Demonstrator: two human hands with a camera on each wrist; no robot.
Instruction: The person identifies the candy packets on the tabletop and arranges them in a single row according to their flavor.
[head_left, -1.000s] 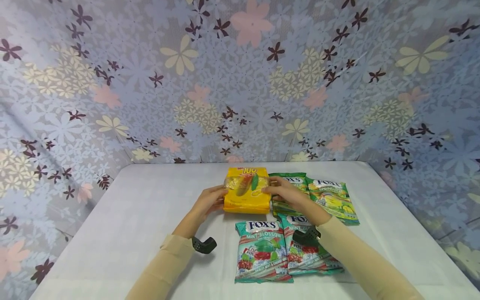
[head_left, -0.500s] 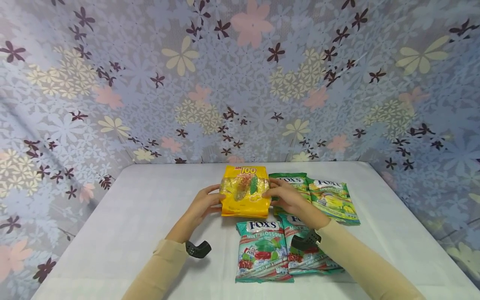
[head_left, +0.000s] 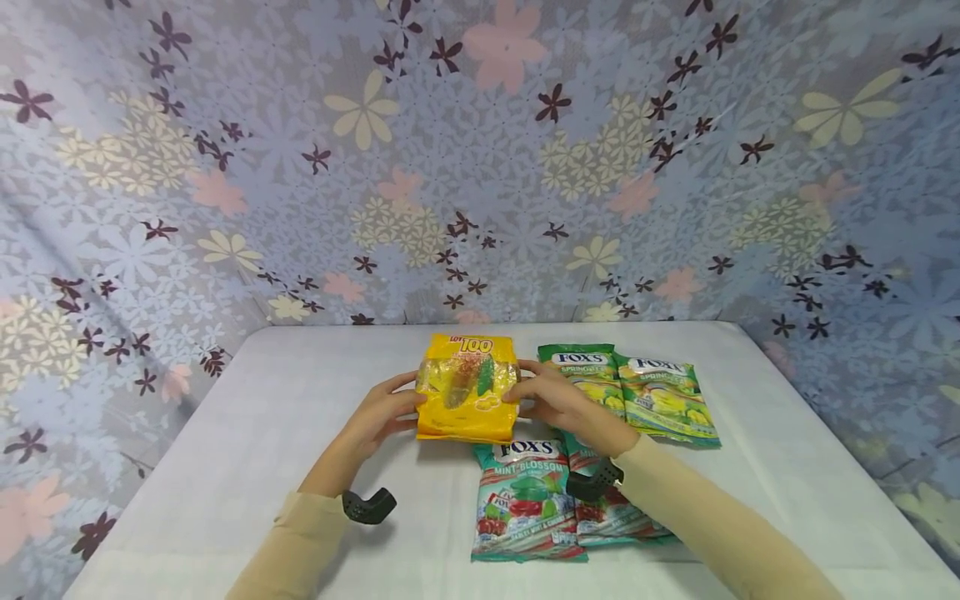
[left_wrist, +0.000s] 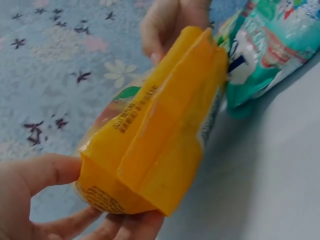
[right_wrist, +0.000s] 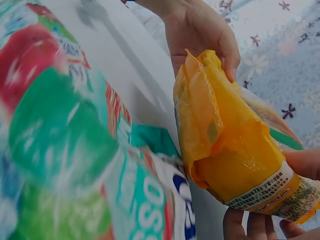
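A yellow candy bag [head_left: 466, 388] with "100" and a mango picture on its front is held between both hands. My left hand [head_left: 378, 414] grips its left side, thumb at the front edge and the other fingers curling under, as the left wrist view shows. On the opposite side my right hand [head_left: 564, 402] grips it the same way, its thumb [right_wrist: 302, 162] on the front. In the left wrist view the bag's folded bottom seam [left_wrist: 160, 110] faces the camera, close over the white tabletop. Its lower edge overlaps the top of a teal Mint Blossom candy bag [head_left: 525, 504] in the head view.
Another teal candy bag [head_left: 611, 521] lies beside the first, partly under the right forearm. Behind it are two green Spring Tea bags, one [head_left: 583, 371] by the right hand and one [head_left: 669, 400] further right. A floral cloth [head_left: 480, 167] hangs behind the white table [head_left: 300, 375].
Both hands have carried the yellow candy bag leftward and slightly toward the person. More of the nearer green bag now shows. The other bags stay where they were.
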